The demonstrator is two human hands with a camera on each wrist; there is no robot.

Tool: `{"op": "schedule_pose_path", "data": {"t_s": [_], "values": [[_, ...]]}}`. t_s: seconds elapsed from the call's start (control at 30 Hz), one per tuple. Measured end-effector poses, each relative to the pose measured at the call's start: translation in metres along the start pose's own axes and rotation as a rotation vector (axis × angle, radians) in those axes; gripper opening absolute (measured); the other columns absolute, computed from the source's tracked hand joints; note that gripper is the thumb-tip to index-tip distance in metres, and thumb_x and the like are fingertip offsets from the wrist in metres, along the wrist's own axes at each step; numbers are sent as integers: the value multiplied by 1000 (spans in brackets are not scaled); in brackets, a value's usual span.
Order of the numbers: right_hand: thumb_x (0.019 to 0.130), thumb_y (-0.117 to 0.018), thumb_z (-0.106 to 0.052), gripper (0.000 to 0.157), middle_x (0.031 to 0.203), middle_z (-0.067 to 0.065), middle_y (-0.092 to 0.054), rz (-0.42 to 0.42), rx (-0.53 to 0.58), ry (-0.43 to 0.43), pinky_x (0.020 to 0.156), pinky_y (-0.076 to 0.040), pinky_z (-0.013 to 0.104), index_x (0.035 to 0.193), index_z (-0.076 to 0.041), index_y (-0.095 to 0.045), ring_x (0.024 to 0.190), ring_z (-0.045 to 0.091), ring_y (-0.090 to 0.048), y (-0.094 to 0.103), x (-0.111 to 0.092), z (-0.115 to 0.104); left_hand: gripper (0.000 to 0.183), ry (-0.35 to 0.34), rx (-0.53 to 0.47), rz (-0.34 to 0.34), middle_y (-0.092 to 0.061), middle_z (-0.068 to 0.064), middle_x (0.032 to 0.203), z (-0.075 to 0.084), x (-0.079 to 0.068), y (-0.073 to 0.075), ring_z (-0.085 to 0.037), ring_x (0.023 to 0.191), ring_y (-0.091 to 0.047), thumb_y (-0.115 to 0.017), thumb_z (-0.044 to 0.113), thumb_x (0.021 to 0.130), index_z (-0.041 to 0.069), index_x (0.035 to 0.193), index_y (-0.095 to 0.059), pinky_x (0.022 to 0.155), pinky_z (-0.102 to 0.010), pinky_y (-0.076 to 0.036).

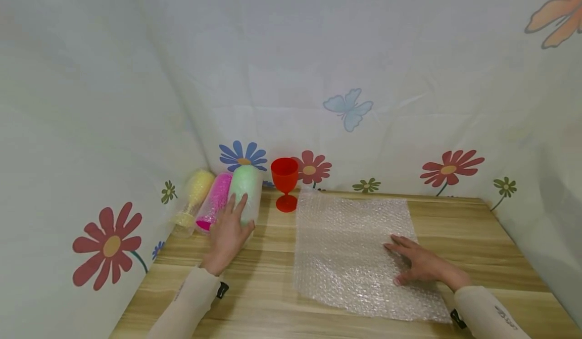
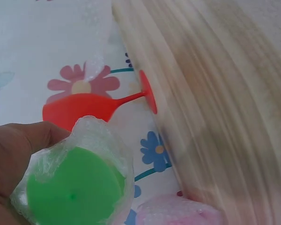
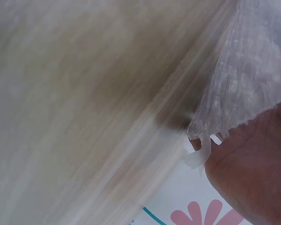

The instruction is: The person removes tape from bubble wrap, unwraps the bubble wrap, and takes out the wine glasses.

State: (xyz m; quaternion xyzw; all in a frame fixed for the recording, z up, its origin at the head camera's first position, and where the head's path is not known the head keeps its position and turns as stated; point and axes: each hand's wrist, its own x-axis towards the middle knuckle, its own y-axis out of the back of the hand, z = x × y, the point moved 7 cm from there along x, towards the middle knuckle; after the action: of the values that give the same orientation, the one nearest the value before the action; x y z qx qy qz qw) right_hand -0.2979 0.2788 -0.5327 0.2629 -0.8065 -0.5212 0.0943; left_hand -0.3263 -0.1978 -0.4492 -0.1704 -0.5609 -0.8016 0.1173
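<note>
Bundle under inspection: green item in bubble wrap [image 1: 247, 182], at the back left of the table [image 1: 273, 288], near the flowered backdrop [image 1: 273, 76]. Left wrist view shows a smooth green disc at its near end, with loose film gathered around the rim. Judged light, with a stiff core inside a soft, springy skin; the film may slide under the fingertips. Best hold — a broad, gentle grasp around the middle, clear of the loose end.

Left hand [image 1: 229, 233] touches this bundle at its near part, fingers mostly straight and spread, thumb held wide; no firm grasp noted.

Wrapped magenta item [image 1: 214, 202] lies just beside it, partly behind the hand, and wrapped yellow item [image 1: 196, 192] comes next, farthest left.

Red goblet [image 1: 285, 177] stands upright and unwrapped to the right. Judged light, rigid and slick, with the thin stem as weak point; take it by the bowl.

Bubble wrap sheet [image 1: 345, 248] lies spread right of centre — judged limp and nearly weightless, best lifted by an edge. Right hand [image 1: 420, 263] is at its right side, fingers extended, thumb apart; whether any edge is caught, cannot tell.
</note>
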Motion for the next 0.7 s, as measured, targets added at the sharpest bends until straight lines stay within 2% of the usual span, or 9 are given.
{"op": "schedule_pose_path", "data": {"t_s": [0.17,0.37,0.7], "values": [[71,-81,-52,94,158,25,-26,-4,3,-17,103,-33,72,147,-10,-45,142,56,-23,0,0,1,75,-9,-3,57,-34,-18,158,4,-1,15,-45,129,-51,-72,35,84,23,151,-40,68,-62,-56],[71,-81,-52,94,158,25,-25,-1,8,-10,103,-33,72,147,-9,-45,142,56,-22,0,0,1,75,-19,-20,140,-35,-17,158,13,-2,37,-44,127,-52,-73,34,85,23,151,-40,73,-65,-54],[71,-81,-53,94,158,26,-25,5,3,1,103,-35,72,147,-10,-45,142,56,-23,0,0,2,76,-51,-28,197,-36,-14,158,32,-4,57,-41,124,-54,-74,33,84,25,151,-40,73,-62,-56]]}}
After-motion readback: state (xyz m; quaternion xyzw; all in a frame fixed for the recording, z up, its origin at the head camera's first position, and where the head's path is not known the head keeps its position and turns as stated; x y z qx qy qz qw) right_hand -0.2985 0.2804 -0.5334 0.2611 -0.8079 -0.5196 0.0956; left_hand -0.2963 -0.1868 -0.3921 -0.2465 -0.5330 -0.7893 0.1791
